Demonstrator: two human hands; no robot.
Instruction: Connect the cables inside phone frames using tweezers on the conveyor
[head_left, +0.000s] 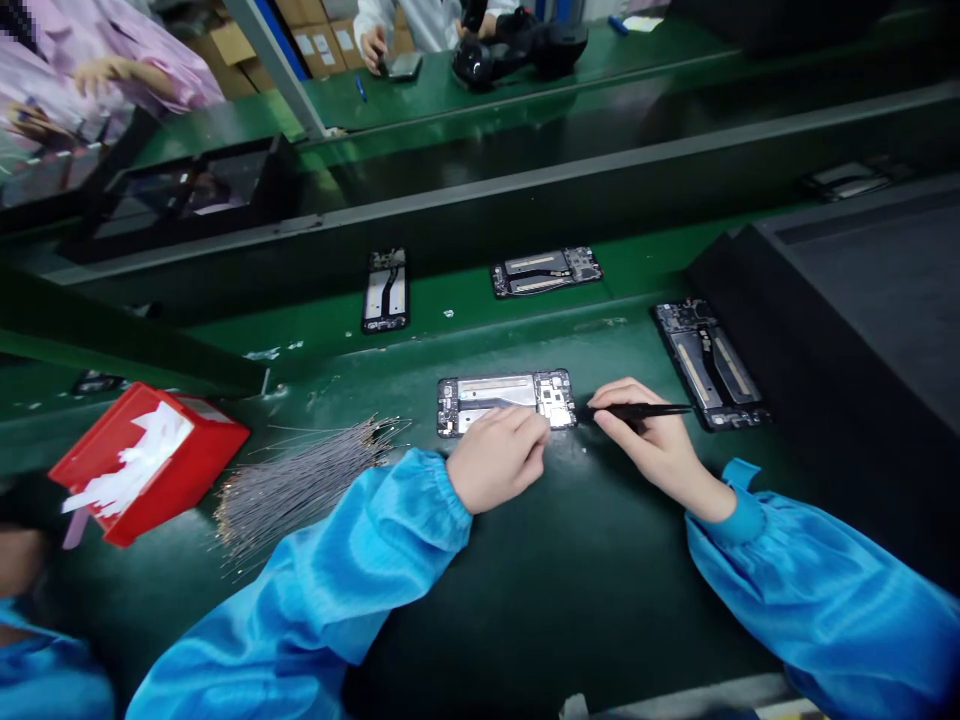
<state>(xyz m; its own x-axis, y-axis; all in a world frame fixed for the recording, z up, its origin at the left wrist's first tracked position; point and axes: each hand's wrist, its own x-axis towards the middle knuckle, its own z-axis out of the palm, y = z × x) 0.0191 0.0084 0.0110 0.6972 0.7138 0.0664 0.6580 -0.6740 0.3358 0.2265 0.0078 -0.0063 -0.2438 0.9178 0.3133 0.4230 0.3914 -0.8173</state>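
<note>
While the opened phone frame (506,402) lies flat on the green bench (585,580), roughly at the middle of its near half, the left hand (499,460) rests curled on the frame's near long edge, fingers bent down onto it and pinning it rather than lifting it. The right hand (656,440) sits just to the right of the frame, pinching a pair of black tweezers (637,410) whose shaft lies almost level, the tip pointing left and meeting the frame's right end by the circuit board. Both arms wear blue sleeves with gathered cuffs. Farther right, near the dark raised block (862,330) at the bench's right edge, a second phone frame (709,362) lies at a slant. Toward the far edge, two more frames (385,290) lie well apart from the hands. To the left, a bundle of thin wires (300,480) spreads across the bench beside a red box (146,460) holding white scraps. Beyond the far rail, another person's hand (373,45) touches a device.
</note>
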